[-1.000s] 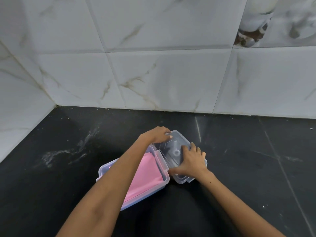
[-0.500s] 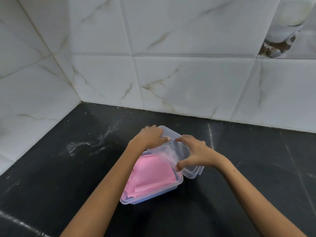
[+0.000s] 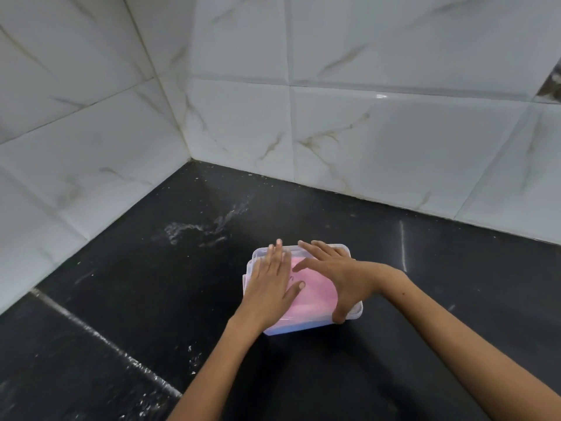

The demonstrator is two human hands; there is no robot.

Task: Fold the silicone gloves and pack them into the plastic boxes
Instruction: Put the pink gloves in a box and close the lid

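A clear plastic box [image 3: 303, 327] stands on the black counter, its clear lid [image 3: 355, 312] lying on top. Folded pink silicone gloves [image 3: 315, 291] show through the lid. My left hand [image 3: 271, 287] lies flat on the left half of the lid, fingers stretched out toward the wall. My right hand [image 3: 337, 275] rests on the right half, fingers spread across the far edge and thumb hooked down over the box's near right corner. Both hands hide much of the lid.
The black stone counter [image 3: 151, 299] meets white marble-look wall tiles [image 3: 379, 147] at the back and on the left, forming a corner. A pale scuff mark [image 3: 197, 230] lies on the counter beyond the box.
The lid, held tilted over the box's right end before, now lies flat on the box. Both hands went from gripping the lid to lying flat on it. The camera has swung left.
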